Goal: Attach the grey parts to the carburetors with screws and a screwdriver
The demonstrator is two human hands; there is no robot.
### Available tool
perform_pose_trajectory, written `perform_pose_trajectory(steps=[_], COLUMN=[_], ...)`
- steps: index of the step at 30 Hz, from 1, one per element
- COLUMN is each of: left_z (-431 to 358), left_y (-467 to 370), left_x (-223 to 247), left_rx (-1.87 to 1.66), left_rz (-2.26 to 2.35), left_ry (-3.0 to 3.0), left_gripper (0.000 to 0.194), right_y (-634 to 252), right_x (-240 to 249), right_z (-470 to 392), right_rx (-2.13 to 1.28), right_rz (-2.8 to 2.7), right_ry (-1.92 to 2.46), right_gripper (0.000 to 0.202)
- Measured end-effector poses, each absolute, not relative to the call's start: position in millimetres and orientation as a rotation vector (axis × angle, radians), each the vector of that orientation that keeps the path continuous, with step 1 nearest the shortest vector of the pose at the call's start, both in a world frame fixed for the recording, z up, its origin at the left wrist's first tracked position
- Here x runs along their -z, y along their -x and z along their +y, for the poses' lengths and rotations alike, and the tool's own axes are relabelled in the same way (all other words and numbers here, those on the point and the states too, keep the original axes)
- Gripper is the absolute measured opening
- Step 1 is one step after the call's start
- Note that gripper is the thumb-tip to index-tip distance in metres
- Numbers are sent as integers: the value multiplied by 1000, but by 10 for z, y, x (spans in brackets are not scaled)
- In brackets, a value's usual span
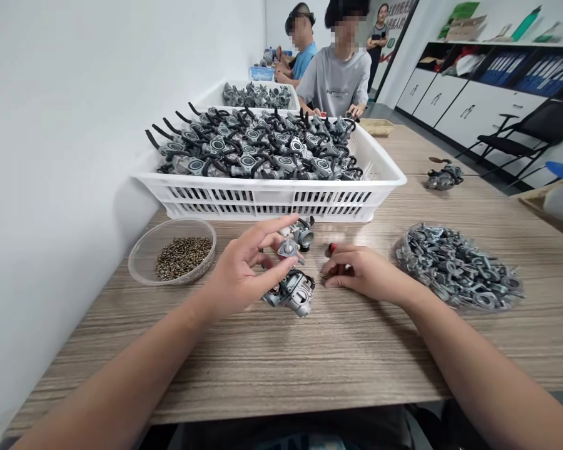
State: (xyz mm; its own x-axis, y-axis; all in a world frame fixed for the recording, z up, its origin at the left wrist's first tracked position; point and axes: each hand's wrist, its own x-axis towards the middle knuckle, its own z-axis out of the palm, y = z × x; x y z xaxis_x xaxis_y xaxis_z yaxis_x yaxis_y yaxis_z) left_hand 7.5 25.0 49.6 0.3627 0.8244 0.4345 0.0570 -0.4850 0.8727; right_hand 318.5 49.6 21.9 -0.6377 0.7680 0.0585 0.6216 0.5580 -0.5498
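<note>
My left hand pinches a small grey metal flanged part with a short upright stem between thumb and fingers. Below it, a carburetor lies on the table, close under the thumb. A second carburetor sits just behind the held part, partly covered by my fingers. To the right, my right hand rests by the tabletop with its fingers closed. A red tip pokes out at its index finger; what the fingers hold is mostly hidden.
A white basket heaped with carburetors stands behind my hands. A round tub of brass screws is at left. At right, a clear container of metal lever parts sits near a lone carburetor. A person in grey works across the table.
</note>
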Motion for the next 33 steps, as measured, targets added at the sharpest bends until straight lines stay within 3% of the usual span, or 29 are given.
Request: perform_pose_trajectory(steps=[2, 8, 16, 23, 33], left_z=[262, 286, 225, 169, 121], left_y=[-65, -86, -183, -205, -230], left_x=[-491, -491, -488, -513, -528], left_rx=[-1236, -1276, -1267, -1268, -1168], left_rz=[827, 1019, 1011, 1043, 947], left_ry=[-1835, -1785, -1840, -1898, -2163], left_gripper=[49, 32, 35, 38, 35], right_y=[-3161, -3062, -2808, -2788, -2687], right_x=[-206, -174, -472, -493, -571], right_z=[487, 411, 93, -19, -110], right_rx=[-692, -465, -588, -564, -282], right_rz=[-2496, -2561, -2066, -1890, -1979], right_ry=[1127, 1176, 960, 882, 831], right_gripper=[6, 16, 4, 22, 35])
